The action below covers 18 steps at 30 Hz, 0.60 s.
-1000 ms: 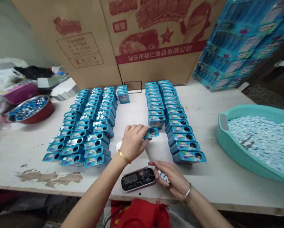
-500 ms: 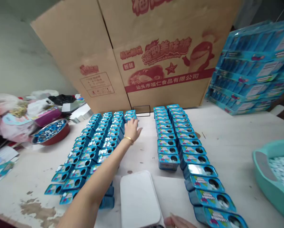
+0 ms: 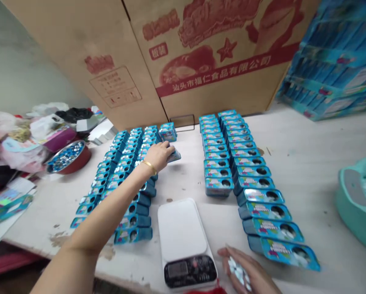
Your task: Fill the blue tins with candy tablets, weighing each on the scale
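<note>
My left hand (image 3: 159,157), a gold bangle at its wrist, grips a small blue tin (image 3: 175,155) above the table, beside the left block of tins. The fingers cover most of that tin. My right hand (image 3: 256,273) is cupped palm up at the bottom edge, with a pile of small white candies (image 3: 238,272) in it. Between my arms lies a white digital scale (image 3: 183,232), its pan bare. Rows of blue tins with round holes stand on both sides: a left group (image 3: 133,221) and a right group (image 3: 264,211). White pieces show in some holes.
A teal basin (image 3: 351,204) of white candies stands at the right edge. At the left are a red bowl (image 3: 84,155) and bagged clutter (image 3: 19,151). A large cardboard box (image 3: 109,32) backs the table; wrapped blue cartons (image 3: 330,77) are stacked behind right.
My left hand has drawn back toward me from the far tins and now has a blue tin in it. My right hand has come further into view, showing the candies. The view has tilted down.
</note>
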### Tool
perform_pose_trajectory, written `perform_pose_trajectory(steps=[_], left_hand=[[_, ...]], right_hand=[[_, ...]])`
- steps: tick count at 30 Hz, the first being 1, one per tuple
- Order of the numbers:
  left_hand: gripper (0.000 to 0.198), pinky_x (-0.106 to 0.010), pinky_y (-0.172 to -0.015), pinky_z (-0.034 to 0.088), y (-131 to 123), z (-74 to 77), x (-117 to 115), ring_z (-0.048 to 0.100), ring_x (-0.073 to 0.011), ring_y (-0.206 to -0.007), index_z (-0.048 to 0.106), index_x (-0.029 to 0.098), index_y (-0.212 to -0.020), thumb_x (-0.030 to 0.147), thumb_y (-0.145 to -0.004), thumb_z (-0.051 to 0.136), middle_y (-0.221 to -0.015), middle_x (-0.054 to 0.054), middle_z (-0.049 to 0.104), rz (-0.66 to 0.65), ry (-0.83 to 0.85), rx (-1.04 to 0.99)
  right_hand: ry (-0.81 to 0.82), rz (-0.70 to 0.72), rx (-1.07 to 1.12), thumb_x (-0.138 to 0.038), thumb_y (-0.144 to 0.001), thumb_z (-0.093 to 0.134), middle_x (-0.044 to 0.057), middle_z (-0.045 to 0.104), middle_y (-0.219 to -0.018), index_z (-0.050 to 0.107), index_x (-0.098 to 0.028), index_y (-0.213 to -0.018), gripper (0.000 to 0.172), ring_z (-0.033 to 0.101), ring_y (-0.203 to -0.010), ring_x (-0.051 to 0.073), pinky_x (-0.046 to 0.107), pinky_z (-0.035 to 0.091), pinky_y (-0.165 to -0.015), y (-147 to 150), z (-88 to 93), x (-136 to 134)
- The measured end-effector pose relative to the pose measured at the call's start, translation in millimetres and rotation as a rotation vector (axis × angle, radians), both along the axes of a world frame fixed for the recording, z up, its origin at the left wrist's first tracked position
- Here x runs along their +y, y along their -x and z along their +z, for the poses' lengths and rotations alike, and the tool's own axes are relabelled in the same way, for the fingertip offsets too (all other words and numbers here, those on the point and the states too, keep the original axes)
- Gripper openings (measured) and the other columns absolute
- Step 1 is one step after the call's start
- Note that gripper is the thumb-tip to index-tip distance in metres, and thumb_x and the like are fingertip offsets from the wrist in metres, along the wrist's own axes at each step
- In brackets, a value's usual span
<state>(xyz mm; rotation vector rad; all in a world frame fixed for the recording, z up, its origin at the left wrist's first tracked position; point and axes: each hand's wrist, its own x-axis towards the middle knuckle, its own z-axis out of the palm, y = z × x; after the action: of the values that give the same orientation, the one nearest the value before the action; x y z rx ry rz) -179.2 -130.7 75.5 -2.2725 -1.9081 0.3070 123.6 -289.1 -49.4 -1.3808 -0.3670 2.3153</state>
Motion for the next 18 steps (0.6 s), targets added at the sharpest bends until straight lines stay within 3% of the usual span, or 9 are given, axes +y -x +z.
perform_pose_trajectory(steps=[2, 4, 7, 10, 13, 16, 18], left_hand=[[0.021, -0.03, -0.07, 0.04, -25.2, 18.4, -46.9, 0.056, -0.0192, -0.083, 0.055, 0.017, -0.094, 0.033, -0.086, 0.045, -0.093, -0.007, 0.057, -0.081, 0.042, -0.032], [0.021, -0.028, -0.066, 0.04, -50.8, 29.7, -89.1, 0.057, -0.0183, -0.08, 0.052, 0.017, -0.096, 0.035, -0.086, 0.046, -0.089, -0.005, 0.059, -0.113, 0.116, -0.093], [0.023, -0.027, -0.064, 0.041, -78.3, 28.6, -131.5, 0.058, -0.0179, -0.078, 0.048, 0.016, -0.098, 0.035, -0.085, 0.05, -0.087, -0.005, 0.062, -0.111, 0.212, -0.159], [0.027, -0.027, -0.064, 0.041, -86.0, 17.0, -147.9, 0.059, -0.0184, -0.078, 0.047, 0.016, -0.102, 0.035, -0.084, 0.052, -0.088, -0.005, 0.063, -0.078, 0.254, -0.167], [0.036, -0.03, -0.07, 0.042, -85.1, 12.9, -155.1, 0.058, -0.0203, -0.086, 0.046, 0.015, -0.11, 0.039, -0.084, 0.052, -0.095, -0.008, 0.062, -0.078, 0.181, -0.195], [0.036, -0.032, -0.076, 0.042, -97.0, 12.0, -172.9, 0.054, -0.0204, -0.093, 0.048, 0.016, -0.111, 0.042, -0.086, 0.048, -0.106, -0.009, 0.058, -0.117, 0.029, -0.286], [0.029, -0.031, -0.074, 0.043, -117.1, 3.0, -192.7, 0.054, -0.0181, -0.088, 0.051, 0.017, -0.105, 0.04, -0.089, 0.042, -0.102, -0.008, 0.057, -0.176, 0.016, -0.361]], right_hand=[[0.013, -0.011, 0.083, -0.04, -0.07, 0.069, 0.002, 0.062, -0.059, 0.07, -0.014, -0.081, 0.028, 0.04, -0.036, 0.002, 0.012, 0.03, -0.031, -2.4, 9.3, -1.9], [0.038, -0.009, 0.136, -0.038, -0.071, 0.069, 0.001, 0.061, -0.059, 0.069, -0.012, -0.085, 0.029, 0.036, -0.035, 0.0, 0.011, 0.023, -0.03, -6.6, 17.3, -4.5], [0.084, -0.007, 0.167, -0.033, -0.071, 0.069, 0.001, 0.061, -0.061, 0.068, -0.011, -0.084, 0.026, 0.038, -0.037, 0.0, 0.01, 0.023, -0.03, -13.6, 25.7, -11.1], [0.13, -0.006, 0.197, -0.028, -0.073, 0.066, 0.001, 0.061, -0.06, 0.067, -0.011, -0.08, 0.018, 0.041, -0.037, 0.001, 0.009, 0.025, -0.029, -16.8, 32.0, -19.1], [0.229, 0.001, 0.233, -0.022, -0.077, 0.061, 0.004, 0.064, -0.062, 0.066, -0.011, -0.079, 0.013, 0.052, -0.042, 0.006, 0.011, 0.035, -0.032, -15.8, 37.9, -25.4], [0.306, -0.029, 0.27, -0.015, -0.08, 0.055, 0.011, 0.07, -0.072, 0.066, -0.008, -0.084, 0.014, 0.066, -0.06, 0.014, 0.017, 0.052, -0.048, -13.2, 42.0, -31.0], [0.33, -0.071, 0.308, -0.013, -0.082, 0.052, 0.013, 0.071, -0.077, 0.066, -0.006, -0.086, 0.017, 0.069, -0.07, 0.018, 0.022, 0.056, -0.059, -11.8, 42.5, -35.4]])
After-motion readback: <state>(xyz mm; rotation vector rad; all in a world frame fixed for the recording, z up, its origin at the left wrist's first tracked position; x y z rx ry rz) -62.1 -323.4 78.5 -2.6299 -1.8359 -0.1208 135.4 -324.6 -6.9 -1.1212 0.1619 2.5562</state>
